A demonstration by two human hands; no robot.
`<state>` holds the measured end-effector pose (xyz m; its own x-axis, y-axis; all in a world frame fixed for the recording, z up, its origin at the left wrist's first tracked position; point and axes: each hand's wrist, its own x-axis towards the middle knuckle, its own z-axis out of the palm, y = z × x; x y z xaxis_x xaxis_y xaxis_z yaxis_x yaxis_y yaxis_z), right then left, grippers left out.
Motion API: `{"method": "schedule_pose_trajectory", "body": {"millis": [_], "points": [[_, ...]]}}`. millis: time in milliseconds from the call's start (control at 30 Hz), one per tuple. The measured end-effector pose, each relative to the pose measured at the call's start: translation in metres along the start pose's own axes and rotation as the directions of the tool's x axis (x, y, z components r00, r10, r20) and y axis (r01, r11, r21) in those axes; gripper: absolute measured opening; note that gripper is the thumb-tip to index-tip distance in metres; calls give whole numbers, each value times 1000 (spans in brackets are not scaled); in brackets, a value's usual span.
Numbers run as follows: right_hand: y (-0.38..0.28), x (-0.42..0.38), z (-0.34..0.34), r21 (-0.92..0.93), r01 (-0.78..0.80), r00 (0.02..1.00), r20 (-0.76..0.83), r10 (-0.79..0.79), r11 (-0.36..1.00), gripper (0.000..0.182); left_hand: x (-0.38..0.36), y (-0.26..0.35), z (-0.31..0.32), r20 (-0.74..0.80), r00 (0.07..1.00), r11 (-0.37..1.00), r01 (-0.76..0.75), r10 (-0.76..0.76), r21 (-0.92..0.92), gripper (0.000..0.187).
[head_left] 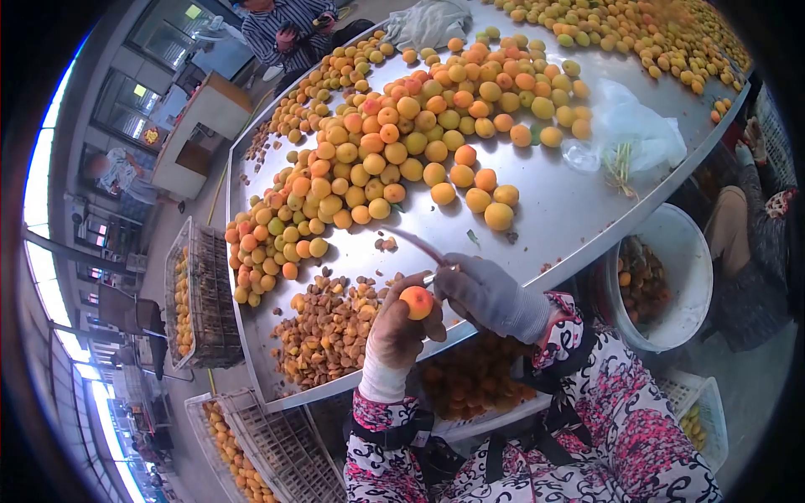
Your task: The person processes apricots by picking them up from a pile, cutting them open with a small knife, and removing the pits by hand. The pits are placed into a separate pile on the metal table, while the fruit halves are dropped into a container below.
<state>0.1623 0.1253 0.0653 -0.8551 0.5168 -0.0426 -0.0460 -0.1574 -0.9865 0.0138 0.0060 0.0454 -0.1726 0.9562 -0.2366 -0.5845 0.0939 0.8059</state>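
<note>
My left hand point(401, 331), with a white wrap at its wrist, grips an orange apricot point(417, 303) above the near edge of the metal table. Beside it, my right hand point(495, 295) in a grey glove is closed around a slim knife-like tool point(421, 246). A long reddish-brown part of the tool points away from me; a short metallic bit shows by the apricot. Left of my hands lies a heap of brown pits point(331, 329). Beyond them spreads a large pile of whole apricots point(369, 159) on the metal table point(537, 226).
A white bucket point(696, 281) with apricot pieces stands at the right. Below the table edge is a container of apricot halves point(474, 377). Fruit crates point(216, 293) stand at left. A plastic bag point(646, 126) and a cloth point(429, 23) lie on the table. Other people are nearby.
</note>
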Motion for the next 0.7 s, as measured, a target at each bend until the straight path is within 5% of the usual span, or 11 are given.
{"method": "schedule_pose_trajectory", "body": {"millis": [133, 700], "points": [[4, -1, 9, -186, 116, 992, -18, -121, 976, 44, -1, 0, -1, 14, 1000, 999, -4, 4, -51, 56], [6, 3, 21, -420, 15, 992, -106, -66, 907, 34, -2, -8, 2, -145, 989, 999, -6, 11, 41, 53]]}}
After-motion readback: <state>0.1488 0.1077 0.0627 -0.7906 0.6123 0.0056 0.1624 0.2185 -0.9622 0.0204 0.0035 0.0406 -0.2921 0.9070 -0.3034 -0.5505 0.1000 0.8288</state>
